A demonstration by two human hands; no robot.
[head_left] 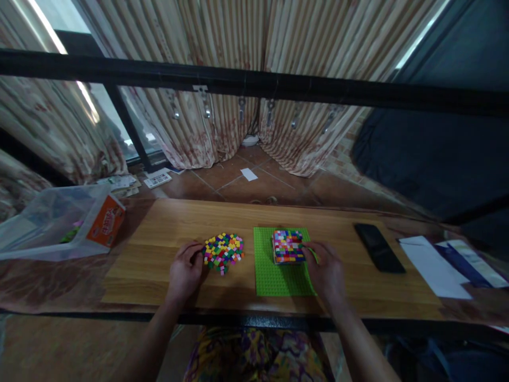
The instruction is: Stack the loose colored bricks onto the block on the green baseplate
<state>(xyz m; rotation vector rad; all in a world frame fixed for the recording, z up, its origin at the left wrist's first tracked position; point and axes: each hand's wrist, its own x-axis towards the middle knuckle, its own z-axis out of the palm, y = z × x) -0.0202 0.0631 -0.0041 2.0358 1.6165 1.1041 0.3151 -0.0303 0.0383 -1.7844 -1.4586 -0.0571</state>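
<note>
Placement and holding. A green studded baseplate [264, 284] lies in front of the person, slightly to the right; its studs probably keep work on it from sliding. Right hand [326, 269]: thumb and fingers curled at the right edge of the brick block, apparently steadying it; cannot tell whether a brick is pinched. Left hand [186, 268]: fingers drawn together at the left edge of the loose brick pile [224, 249]; grip on any single piece not resolvable. Pile sits on bare wood left of the baseplate, presumably for easy left-hand reach. The multicoloured brick block [287, 246] rests on the upper right part of the baseplate.

Surface and room. Striped, flower-printed curtains [226, 42] hang beyond a black metal rail [254, 79]; brown tile floor [230, 178] below. Wood-grain board [147, 254] forms the work surface. Left end: clear plastic bin [88, 209] with orange label [106, 222]. Right: white paper [433, 265], then a black smartphone [379, 248], likely kept clear of the hands.
</note>
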